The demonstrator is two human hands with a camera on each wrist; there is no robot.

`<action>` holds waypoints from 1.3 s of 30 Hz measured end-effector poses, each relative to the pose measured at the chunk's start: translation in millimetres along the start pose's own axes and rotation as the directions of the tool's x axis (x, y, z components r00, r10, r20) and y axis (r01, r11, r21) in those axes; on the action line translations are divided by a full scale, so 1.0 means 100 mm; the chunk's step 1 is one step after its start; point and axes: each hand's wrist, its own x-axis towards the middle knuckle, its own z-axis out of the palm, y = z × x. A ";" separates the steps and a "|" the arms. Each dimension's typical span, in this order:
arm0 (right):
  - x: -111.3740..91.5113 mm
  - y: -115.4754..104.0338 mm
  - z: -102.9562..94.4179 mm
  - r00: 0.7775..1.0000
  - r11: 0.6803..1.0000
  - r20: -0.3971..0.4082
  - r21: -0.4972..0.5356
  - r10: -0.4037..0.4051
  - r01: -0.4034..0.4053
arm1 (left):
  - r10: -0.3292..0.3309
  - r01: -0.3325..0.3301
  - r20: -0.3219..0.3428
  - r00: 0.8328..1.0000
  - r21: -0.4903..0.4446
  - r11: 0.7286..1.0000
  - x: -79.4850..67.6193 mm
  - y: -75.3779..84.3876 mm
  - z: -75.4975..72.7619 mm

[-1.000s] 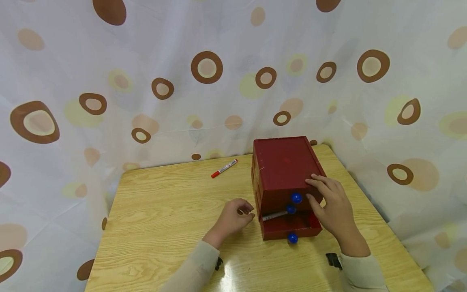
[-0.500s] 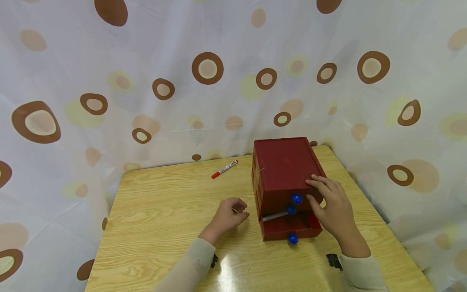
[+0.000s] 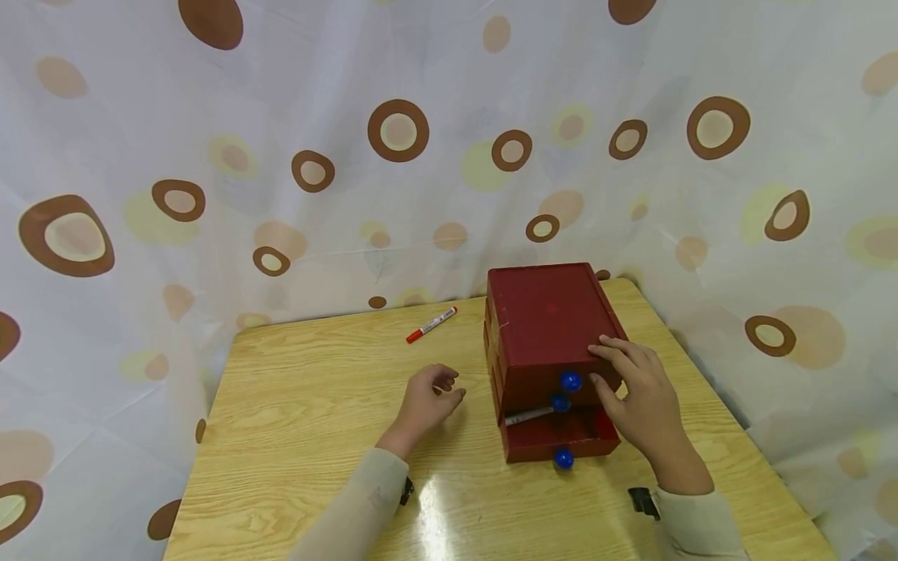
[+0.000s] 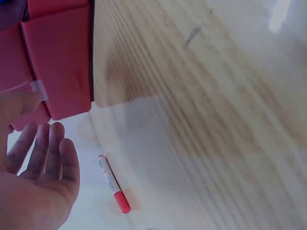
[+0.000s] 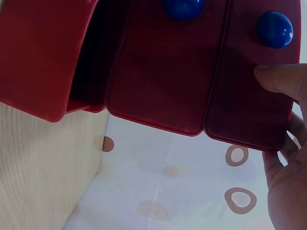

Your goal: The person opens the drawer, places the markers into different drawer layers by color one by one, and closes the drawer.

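Observation:
A dark red drawer cabinet (image 3: 554,312) with blue round knobs stands on the table. Its bottom drawer (image 3: 561,450) is pulled out, and a whitish marker (image 3: 529,415) lies inside, its far end hidden behind the middle knob. My right hand (image 3: 641,393) holds the cabinet's upper right front corner, thumb on the top drawer's front (image 5: 240,100) and fingers along the top and side. To the left of the cabinet, my left hand (image 3: 424,401) hovers over the table with loosely curled fingers and nothing in it. Farther back lies a red-capped marker (image 3: 431,324), also in the left wrist view (image 4: 113,184).
The wooden table (image 3: 302,405) reaches back to a white curtain (image 3: 421,195) with brown and yellow spots. Another stretch of this curtain (image 3: 828,374) runs along the right side, close to the table's edge.
My left hand has drawn away from the cabinet, leftward and slightly back toward the red-capped marker. The right hand, the cabinet and both markers look the same.

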 end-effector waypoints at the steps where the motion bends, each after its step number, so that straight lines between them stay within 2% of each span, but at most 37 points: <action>1: 0.00 0.00 0.00 1.000 1.000 -0.001 0.000 -0.001 0.001 | -0.001 0.001 -0.004 1.000 0.001 1.000 0.01 -0.01 -0.01; 15: -0.02 0.00 0.00 1.000 1.000 -0.006 0.002 0.001 -0.001 | -0.019 0.019 -0.013 1.000 0.030 0.999 0.15 -0.12 -0.07; 26: -0.02 0.00 0.00 1.000 1.000 0.001 -0.004 0.008 -0.008 | -0.078 0.078 0.002 0.997 0.062 0.995 0.25 -0.22 -0.14; 35: -0.01 0.00 0.00 1.000 1.000 -0.006 -0.004 0.001 -0.001 | -0.095 0.098 -0.068 0.993 0.045 0.994 0.35 -0.24 -0.23; 39: 0.00 0.02 0.01 1.000 1.000 -0.002 -0.006 0.002 -0.002 | -0.120 0.127 -0.093 0.988 0.067 0.990 0.42 -0.31 -0.27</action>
